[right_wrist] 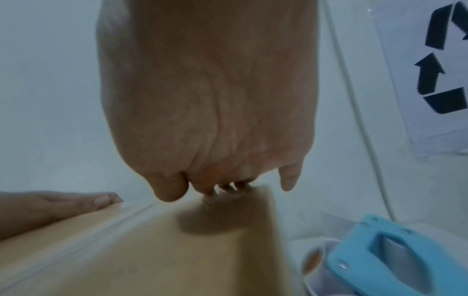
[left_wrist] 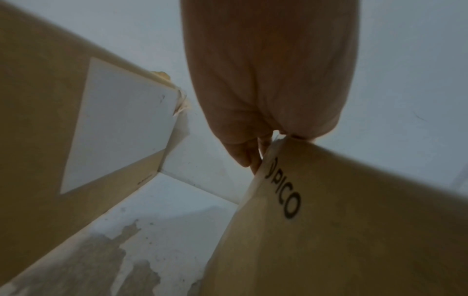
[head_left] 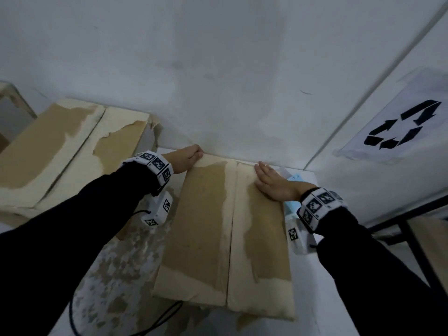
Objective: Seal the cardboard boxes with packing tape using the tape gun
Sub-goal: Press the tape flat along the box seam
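A worn cardboard box (head_left: 201,226) lies on the white table (head_left: 308,282) with both top flaps down and a seam along the middle. My left hand (head_left: 188,156) grips its far left corner; the left wrist view shows the fingers (left_wrist: 243,154) wrapped down over that corner beside the "PICO" print on the box (left_wrist: 354,220). My right hand (head_left: 271,181) lies flat on the right flap with straight fingers (right_wrist: 172,188) pressing the box (right_wrist: 126,250). The light blue tape gun (head_left: 291,207) (right_wrist: 392,256) lies just right of the box, untouched and partly hidden by my right wrist.
A second, larger cardboard box (head_left: 60,146) (left_wrist: 38,120) with a white label stands to the left. A white wall rises close behind the boxes. A recycling sign (head_left: 402,124) (right_wrist: 443,60) hangs on the right wall, above a black frame (head_left: 412,229).
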